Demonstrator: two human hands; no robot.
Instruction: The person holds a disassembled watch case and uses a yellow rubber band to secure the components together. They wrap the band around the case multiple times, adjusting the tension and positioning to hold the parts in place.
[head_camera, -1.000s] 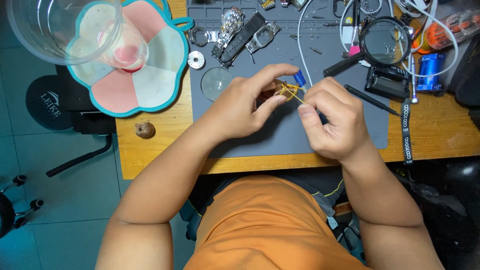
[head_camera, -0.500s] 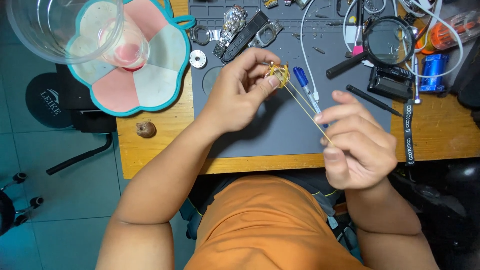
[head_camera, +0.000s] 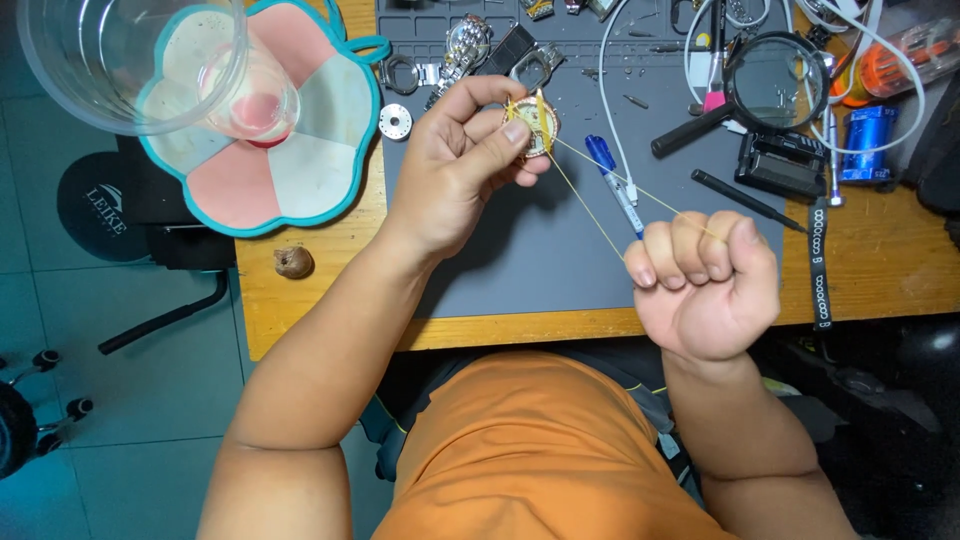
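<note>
The left hand (head_camera: 455, 175) pinches a small round watch part (head_camera: 535, 125) between thumb and fingertips, holding it up above the grey work mat (head_camera: 520, 250). It looks like a small gold-toned disc, light and stiff, probably delicate on its face, so the rim is the sensible place to grip, and that is just where the thumb and forefinger sit.

A yellow elastic band (head_camera: 590, 195) is looped over the disc, and two thin strands run down and to the right from it, pulled taut. The band looks soft, stretchy and springy; under this tension it could snap back or slip off the rim if the grip on either end loosens.

The right hand (head_camera: 705, 280) is curled into a tight fist, knuckles up, with the far end of the band disappearing among the closed fingers near the top of the fist. The fist sits lower and well to the right of the disc, over the front edge of the mat.

Under the stretched strands lies a blue-handled tool (head_camera: 610, 175), clear of both hands. Farther back are a magnifying glass (head_camera: 765, 80), a black pen-like tool (head_camera: 745, 198), white cable (head_camera: 610, 90), and a metal watch strap (head_camera: 465, 45). Off to the left, a clear plastic cup (head_camera: 130, 60) stands on a pink and white mat (head_camera: 300, 170), and a small brown nut (head_camera: 293, 262) rests on the wooden desk (head_camera: 880, 260).
</note>
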